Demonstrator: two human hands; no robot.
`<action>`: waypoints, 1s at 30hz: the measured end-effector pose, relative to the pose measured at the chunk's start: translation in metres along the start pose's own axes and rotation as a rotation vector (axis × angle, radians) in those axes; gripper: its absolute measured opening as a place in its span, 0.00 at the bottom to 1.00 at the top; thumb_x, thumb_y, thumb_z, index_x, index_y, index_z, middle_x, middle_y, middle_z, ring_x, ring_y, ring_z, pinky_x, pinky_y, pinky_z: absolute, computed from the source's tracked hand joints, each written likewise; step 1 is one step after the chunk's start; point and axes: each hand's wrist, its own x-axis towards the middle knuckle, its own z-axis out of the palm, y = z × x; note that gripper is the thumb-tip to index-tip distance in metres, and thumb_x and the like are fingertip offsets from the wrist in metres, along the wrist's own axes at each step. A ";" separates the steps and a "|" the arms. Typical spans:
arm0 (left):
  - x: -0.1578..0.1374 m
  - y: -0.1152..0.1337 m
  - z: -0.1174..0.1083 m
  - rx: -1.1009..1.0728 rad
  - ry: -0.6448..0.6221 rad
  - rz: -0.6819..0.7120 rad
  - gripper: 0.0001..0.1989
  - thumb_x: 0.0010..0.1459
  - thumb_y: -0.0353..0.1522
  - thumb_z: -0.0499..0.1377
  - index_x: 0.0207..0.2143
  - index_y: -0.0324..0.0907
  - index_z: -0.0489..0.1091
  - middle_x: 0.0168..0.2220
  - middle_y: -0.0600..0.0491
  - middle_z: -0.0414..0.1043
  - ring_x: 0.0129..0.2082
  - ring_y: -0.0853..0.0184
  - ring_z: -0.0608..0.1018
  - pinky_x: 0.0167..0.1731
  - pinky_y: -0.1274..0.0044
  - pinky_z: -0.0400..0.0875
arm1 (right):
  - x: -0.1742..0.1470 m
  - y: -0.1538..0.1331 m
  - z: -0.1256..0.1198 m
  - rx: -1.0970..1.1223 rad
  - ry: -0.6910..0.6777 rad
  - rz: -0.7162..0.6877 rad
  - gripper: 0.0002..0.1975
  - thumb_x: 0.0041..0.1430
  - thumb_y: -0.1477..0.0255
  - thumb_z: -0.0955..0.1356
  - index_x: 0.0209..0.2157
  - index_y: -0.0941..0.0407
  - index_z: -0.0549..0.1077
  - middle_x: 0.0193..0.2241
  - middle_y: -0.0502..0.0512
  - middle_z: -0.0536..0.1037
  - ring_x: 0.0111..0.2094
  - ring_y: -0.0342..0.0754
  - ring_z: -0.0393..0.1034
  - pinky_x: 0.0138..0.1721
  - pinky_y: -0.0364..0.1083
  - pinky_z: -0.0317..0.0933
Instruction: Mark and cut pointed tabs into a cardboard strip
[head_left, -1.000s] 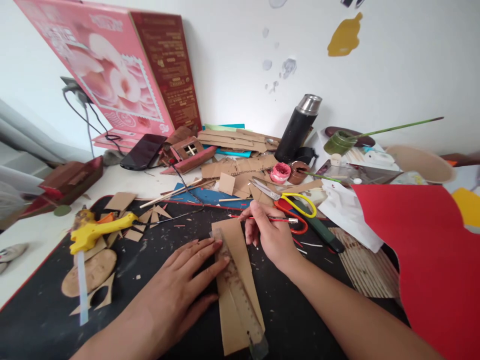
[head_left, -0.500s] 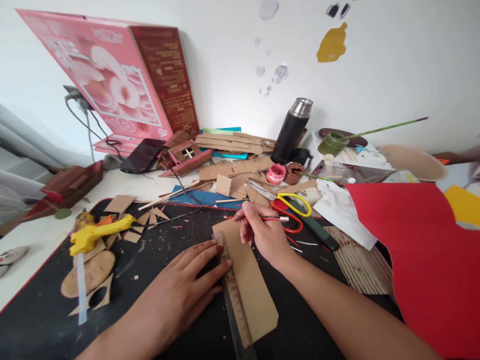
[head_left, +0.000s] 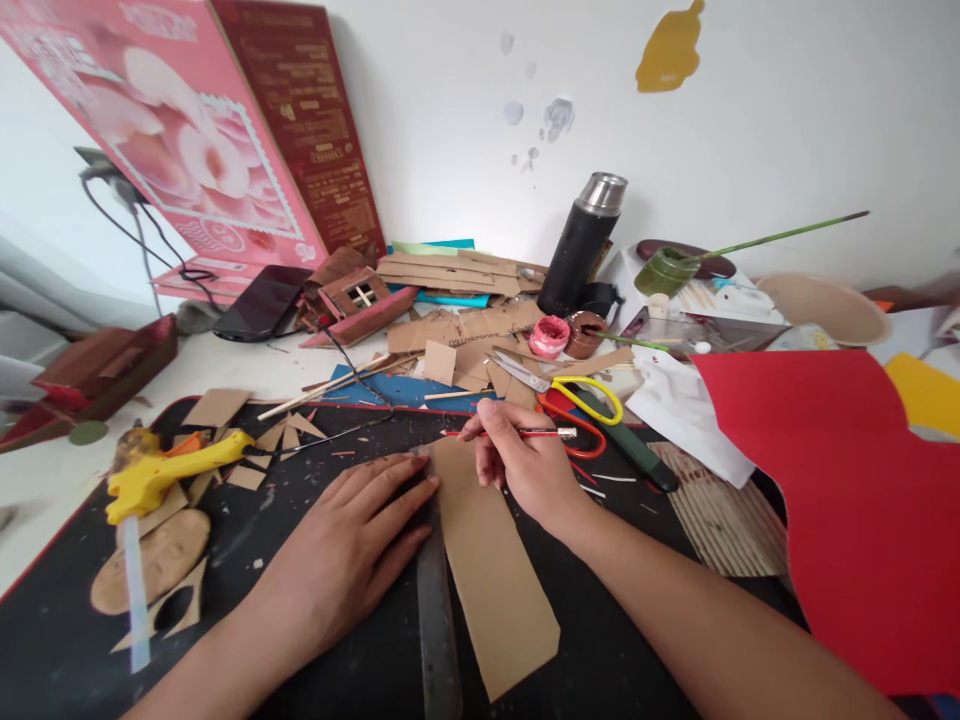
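A piece of brown cardboard (head_left: 499, 590) with a clipped corner lies on the black mat in front of me. My left hand (head_left: 352, 535) grips a clear ruler (head_left: 437, 625) with its fingertips at the upper end. The ruler lies along the cardboard's left side, with a strip of mat showing between them lower down. Above the cardboard's upper right edge, my right hand (head_left: 517, 455) holds a red pencil (head_left: 536, 433) closed between thumb and fingers, its tip pointing left. Just beyond that hand are scissors (head_left: 577, 395) with yellow and red handles.
A yellow glue gun (head_left: 169, 475) rests among cardboard scraps at left. Behind stand a black thermos (head_left: 576, 250), a pink paint jar (head_left: 549, 337) and a small model house (head_left: 360, 300). A green-handled tool (head_left: 637, 455) and red sheet (head_left: 840, 500) lie at right.
My left hand has moved left with the ruler, off the cardboard's surface. The pencil stays in my right hand. The view has shifted slightly.
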 end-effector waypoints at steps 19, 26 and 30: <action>0.001 0.001 -0.001 -0.024 -0.072 0.019 0.27 0.76 0.40 0.60 0.73 0.42 0.68 0.71 0.42 0.74 0.69 0.51 0.76 0.64 0.57 0.77 | -0.001 0.001 -0.001 -0.018 0.008 0.025 0.32 0.67 0.39 0.71 0.33 0.56 0.79 0.18 0.46 0.72 0.17 0.41 0.67 0.18 0.40 0.56; 0.003 0.003 -0.002 -0.036 -0.077 0.054 0.25 0.76 0.37 0.60 0.71 0.41 0.70 0.69 0.42 0.75 0.68 0.50 0.77 0.64 0.56 0.77 | -0.001 0.001 0.000 -0.050 -0.012 0.048 0.31 0.68 0.39 0.71 0.34 0.56 0.80 0.19 0.47 0.74 0.19 0.42 0.68 0.19 0.40 0.56; 0.005 0.002 0.001 -0.031 -0.077 0.039 0.27 0.76 0.39 0.59 0.73 0.42 0.68 0.71 0.43 0.73 0.70 0.51 0.76 0.64 0.58 0.77 | 0.000 0.001 0.001 -0.046 -0.023 0.039 0.31 0.69 0.40 0.71 0.34 0.56 0.80 0.20 0.47 0.74 0.19 0.41 0.68 0.19 0.40 0.55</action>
